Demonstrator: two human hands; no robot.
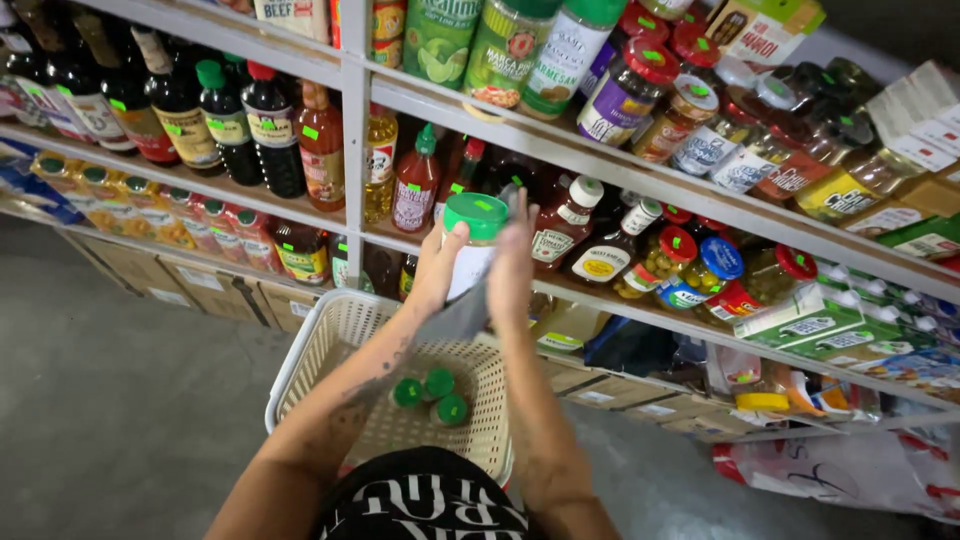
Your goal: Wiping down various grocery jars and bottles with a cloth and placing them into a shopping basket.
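Green-capped, the jar (pixel 475 245) stands upright between both hands, its long axis vertical and its lid pointing up toward the shelves; it is held in the air in front of the middle shelf (pixel 640 310) and above the far rim of the basket (pixel 320 345); the left hand (pixel 438 268) presses its left side, thumb near the lid and fingers (pixel 452 240) wrapped against the pale body, clamped on it; the right hand (pixel 512 262) lies flat along its right side, fingers together and pointing up past the lid, with a grey cloth (pixel 462 315) hanging from under the palm and covering the jar's lower part; the cream plastic basket sits just below the forearms, and three more green caps (pixel 432 395) lie close together on its bottom; behind the jar, dark sauce bottles (pixel 230 125) with red and green caps stand in a row on the left of the upper shelf, a red bottle with a green tip (pixel 415 180) just left of the hands; to the right, jars with red and blue lids (pixel 700 270) crowd the middle shelf, small bright green stickers on many caps; flat boxes and packets (pixel 810 325) lie further right; brown cartons (pixel 180 285) sit under the lowest shelf on the grey floor (pixel 120 420).
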